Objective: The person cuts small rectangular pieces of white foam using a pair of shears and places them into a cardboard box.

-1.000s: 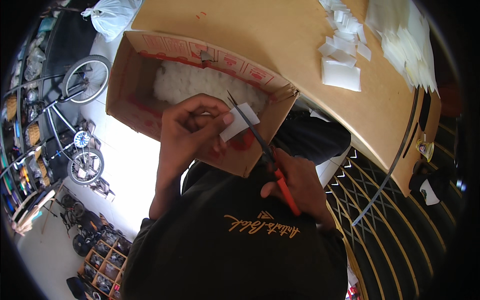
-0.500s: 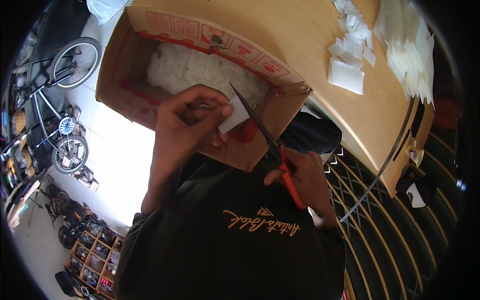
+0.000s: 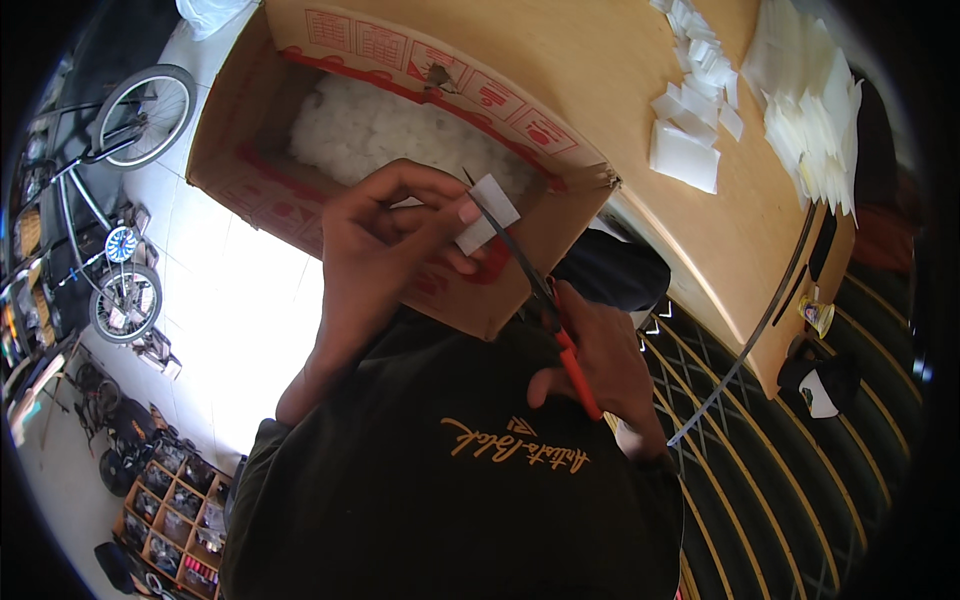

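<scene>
My left hand (image 3: pixel 375 235) pinches a small white rectangular piece of thin sheet (image 3: pixel 496 200) between thumb and fingertips. Red-handled scissors (image 3: pixel 522 262) are gripped in my right hand (image 3: pixel 605 350), their dark blades slanting up and left across the piece, close to my left thumb. I cannot tell whether the blades have cut into it. Under both hands stands an open cardboard box (image 3: pixel 565 205) with red print, holding a heap of small white bits (image 3: pixel 365 130).
On the tan table (image 3: pixel 690 235) at the right lie loose white pieces (image 3: pixel 684 156) and a fanned stack of long whitish strips (image 3: pixel 815 140). A grey strap (image 3: pixel 745 350) hangs past its edge. Bicycles (image 3: pixel 120 245) and a compartment shelf (image 3: pixel 170 510) stand at the left.
The scissors have shifted so their blades now cross the white piece nearer my left fingertips, with part of it showing beyond them. The whole view has moved slightly.
</scene>
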{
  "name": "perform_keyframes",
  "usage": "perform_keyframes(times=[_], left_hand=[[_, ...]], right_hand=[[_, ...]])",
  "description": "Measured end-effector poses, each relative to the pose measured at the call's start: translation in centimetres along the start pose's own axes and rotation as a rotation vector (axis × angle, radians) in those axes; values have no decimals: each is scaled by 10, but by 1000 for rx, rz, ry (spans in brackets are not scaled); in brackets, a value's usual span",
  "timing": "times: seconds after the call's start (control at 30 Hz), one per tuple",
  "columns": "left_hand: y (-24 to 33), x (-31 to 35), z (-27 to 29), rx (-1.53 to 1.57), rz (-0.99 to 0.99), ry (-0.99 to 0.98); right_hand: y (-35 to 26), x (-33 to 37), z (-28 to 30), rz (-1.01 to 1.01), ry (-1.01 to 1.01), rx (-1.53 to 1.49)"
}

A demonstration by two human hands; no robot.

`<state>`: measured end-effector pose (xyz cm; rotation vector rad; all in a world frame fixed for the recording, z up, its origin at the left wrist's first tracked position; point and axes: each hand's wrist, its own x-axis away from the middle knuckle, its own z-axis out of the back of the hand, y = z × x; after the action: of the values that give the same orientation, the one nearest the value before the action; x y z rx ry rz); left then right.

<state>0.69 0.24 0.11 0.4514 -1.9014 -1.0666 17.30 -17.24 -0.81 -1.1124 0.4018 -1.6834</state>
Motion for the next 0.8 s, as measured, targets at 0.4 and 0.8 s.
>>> perform_keyframes(times=[0.4,0.8], left_hand=[[-15,-1,3,18,-93,-40],[-8,9,5,-26,17,35]], right_hand=[[-1,-2,1,-76,-17,-45],[1,-4,-5,-46,100,-71]])
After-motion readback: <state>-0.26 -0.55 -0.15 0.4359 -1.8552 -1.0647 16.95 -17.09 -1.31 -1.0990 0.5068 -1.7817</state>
